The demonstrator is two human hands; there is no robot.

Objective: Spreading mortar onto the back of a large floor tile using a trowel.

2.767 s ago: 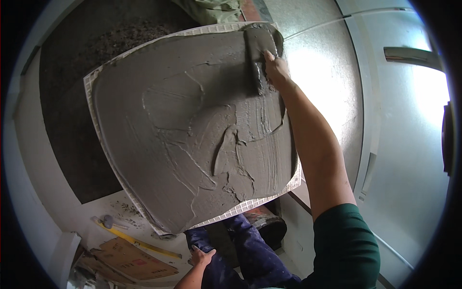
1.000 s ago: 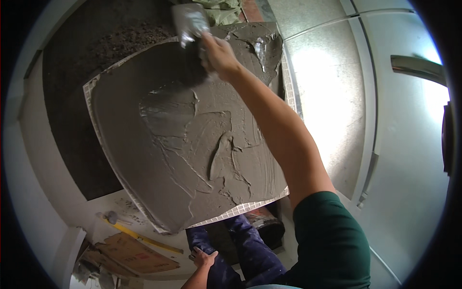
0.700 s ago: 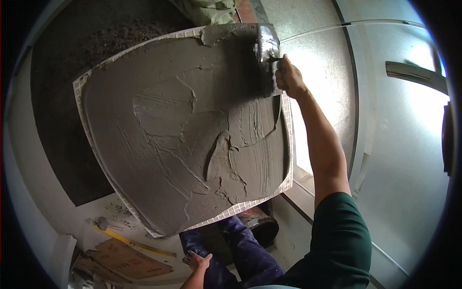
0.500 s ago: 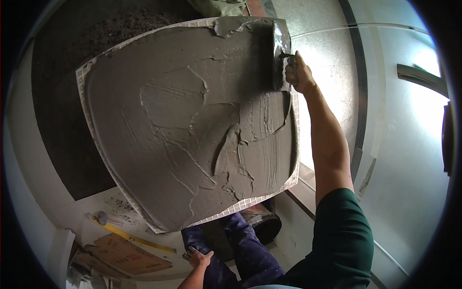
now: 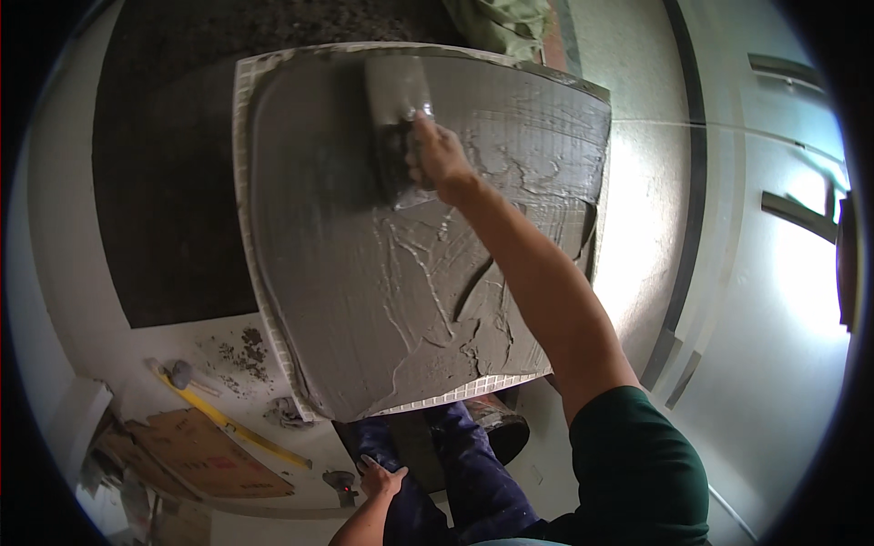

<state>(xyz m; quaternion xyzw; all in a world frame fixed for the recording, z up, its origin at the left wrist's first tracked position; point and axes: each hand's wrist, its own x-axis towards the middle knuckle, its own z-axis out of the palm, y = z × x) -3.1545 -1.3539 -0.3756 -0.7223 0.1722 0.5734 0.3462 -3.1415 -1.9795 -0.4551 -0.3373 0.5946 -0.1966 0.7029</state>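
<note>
A person stands over a big square tile (image 5: pixel 364 300) that is covered in wet grey paste (image 5: pixel 428 273). The tile fills the middle of the view. Its white gridded edge shows along the left side and the bottom.

The right hand (image 5: pixel 437 155) reaches far out over the tile, near its top edge. The fingers are curled tight around the handle of a trowel (image 5: pixel 398 127). The flat blade of the trowel lies on the paste, and it is smeared grey too. The paste is smooth on the left part of the tile. On the right and lower parts it is rough, with ridges and swirls.

The left hand (image 5: pixel 382 478) is down low, near the bottom of the view. It rests flat on the person's knee, on dark blue trousers (image 5: pixel 464 473), with the fingers spread and holding nothing.

To the left of the tile is a dark patch of floor (image 5: pixel 164 182). Lower left there is a yellow tool (image 5: pixel 218 419) and some brown cardboard (image 5: pixel 200 455) on the pale ground. A dark bucket (image 5: pixel 501 432) peeks out under the tile's bottom edge.
</note>
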